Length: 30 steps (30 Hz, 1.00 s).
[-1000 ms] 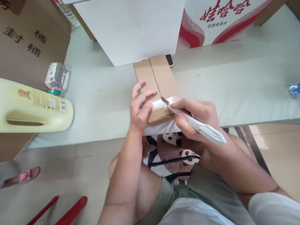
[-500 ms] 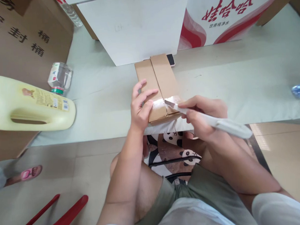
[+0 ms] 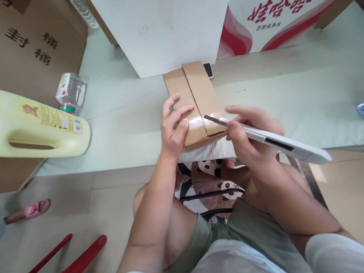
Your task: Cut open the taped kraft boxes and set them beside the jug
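Evidently the long table (image 3: 125, 144), covered in a pale cloth, serves as both bench and storage shelf. A white carton (image 3: 172, 29) stands toward its far side, leaving a strip in front where the person can work within easy reach. A yellow jug (image 3: 67, 134) lies off to the left, well apart from both hands. The small brown box (image 3: 202, 90) sits at the near edge, between the carton and the person's lap, its lengthwise seam pointing roughly toward the body, likely so that the seam is easy to get at.

The left hand (image 3: 174, 130) is spread rather than closed: fingers and thumb rest on the box's top at its left side, probably to stop it sliding. The right hand (image 3: 254, 150) is wrapped around a white knife (image 3: 259, 135), forefinger stretched out and blurred, the handle slanting back to the right, which seems to keep the knuckles off the cardboard. Clear tape (image 3: 196, 122) crosses the seam, and the blade (image 3: 211, 119) points at that crossing; whether its tip touches, I cannot tell.
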Available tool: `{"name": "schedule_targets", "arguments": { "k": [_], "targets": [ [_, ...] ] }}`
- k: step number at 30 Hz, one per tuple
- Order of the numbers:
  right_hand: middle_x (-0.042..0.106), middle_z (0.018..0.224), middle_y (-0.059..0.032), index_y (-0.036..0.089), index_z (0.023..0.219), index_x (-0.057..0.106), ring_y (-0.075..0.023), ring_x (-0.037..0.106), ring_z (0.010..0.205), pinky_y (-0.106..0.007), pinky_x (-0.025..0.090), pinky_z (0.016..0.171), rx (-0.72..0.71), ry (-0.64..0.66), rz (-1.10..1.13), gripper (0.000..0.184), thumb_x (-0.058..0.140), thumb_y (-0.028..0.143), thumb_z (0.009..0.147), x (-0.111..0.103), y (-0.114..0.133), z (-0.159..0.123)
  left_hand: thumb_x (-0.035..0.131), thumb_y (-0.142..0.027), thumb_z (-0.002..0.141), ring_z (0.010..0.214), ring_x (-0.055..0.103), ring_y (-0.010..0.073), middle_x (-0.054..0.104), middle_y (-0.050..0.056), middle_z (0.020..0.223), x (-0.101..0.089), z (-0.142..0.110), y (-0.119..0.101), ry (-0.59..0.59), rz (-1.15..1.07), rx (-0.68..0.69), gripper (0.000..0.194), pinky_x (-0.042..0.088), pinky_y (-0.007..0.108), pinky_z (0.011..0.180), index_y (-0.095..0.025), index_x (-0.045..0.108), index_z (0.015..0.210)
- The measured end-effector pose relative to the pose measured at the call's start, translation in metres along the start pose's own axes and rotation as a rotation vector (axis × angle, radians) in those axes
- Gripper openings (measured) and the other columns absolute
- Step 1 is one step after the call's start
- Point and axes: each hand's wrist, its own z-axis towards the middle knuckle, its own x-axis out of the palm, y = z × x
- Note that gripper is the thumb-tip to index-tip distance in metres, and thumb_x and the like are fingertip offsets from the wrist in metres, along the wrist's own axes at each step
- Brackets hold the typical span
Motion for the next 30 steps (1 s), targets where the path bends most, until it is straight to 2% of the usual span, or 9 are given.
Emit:
{"name": "schedule_targets", "arguments": {
  "k": [4, 12, 19, 25, 27, 30],
  "targets": [
    [0.075, 0.078, -0.0022, 0.025, 0.09, 0.073, -0.0168, 0.07, 0.068, -0.028, 0.053, 0.061, -0.052, 0.062, -0.133, 0.019, 0.056, 0.027, 0.097, 0.004, 0.004, 0.002, 0.041, -0.066, 0.096, 0.142, 0.044, 0.0325, 0.053, 0.008, 0.143, 0.002, -0.001, 0.002, -0.003, 0.026, 0.035, 0.053, 0.03, 0.053, 0.123, -0.028, 0.074, 0.111],
    [0.066, 0.061, 0.0027, 0.021, 0.08, 0.068, -0.01, 0.057, 0.049, -0.023, 0.043, 0.051, 0.022, 0.081, -0.205, 0.014, 0.058, 0.02, 0.089, 0.013, 0.012, 0.001, 0.039, -0.065, 0.097, 0.141, 0.044, 0.0329, 0.052, 0.009, 0.145, 0.002, -0.003, 0.005, -0.006, 0.066, 0.055, 0.054, 0.033, 0.052, 0.121, -0.025, 0.074, 0.11],
    [0.059, 0.053, 0.0031, 0.021, 0.067, 0.061, -0.009, 0.05, 0.043, -0.022, 0.038, 0.045, -0.043, 0.043, -0.162, 0.019, 0.055, 0.014, 0.083, 0.011, 0.012, 0.001, 0.045, -0.061, 0.096, 0.141, 0.045, 0.0336, 0.052, 0.009, 0.145, 0.001, -0.001, 0.004, 0.015, -0.002, 0.069, 0.049, 0.033, 0.052, 0.121, -0.025, 0.075, 0.109],
    [0.061, 0.052, 0.0034, 0.023, 0.071, 0.068, -0.0105, 0.053, 0.042, -0.024, 0.038, 0.041, -0.014, 0.048, -0.035, 0.018, 0.056, 0.016, 0.083, 0.0, 0.005, -0.003, 0.044, -0.06, 0.097, 0.142, 0.044, 0.0339, 0.052, 0.01, 0.145, 0.004, -0.002, 0.004, 0.005, -0.011, 0.029, 0.05, 0.031, 0.052, 0.122, -0.024, 0.075, 0.11],
    [0.063, 0.054, 0.0028, 0.024, 0.074, 0.071, -0.0119, 0.056, 0.043, -0.026, 0.039, 0.041, 0.008, 0.004, 0.042, 0.017, 0.058, 0.02, 0.085, -0.003, -0.001, -0.005, 0.046, -0.059, 0.096, 0.142, 0.043, 0.0335, 0.052, 0.009, 0.145, 0.003, -0.002, 0.006, -0.008, -0.055, 0.035, 0.047, 0.03, 0.053, 0.123, -0.026, 0.075, 0.111],
    [0.061, 0.054, 0.0024, 0.024, 0.079, 0.071, -0.0128, 0.054, 0.04, -0.027, 0.037, 0.037, 0.008, -0.195, 0.19, 0.02, 0.059, 0.033, 0.091, -0.004, -0.015, -0.005, 0.053, -0.058, 0.093, 0.142, 0.044, 0.0325, 0.052, 0.006, 0.146, -0.005, -0.002, 0.012, -0.038, -0.147, 0.014, 0.041, 0.031, 0.051, 0.123, -0.029, 0.075, 0.112]
  ]
}}
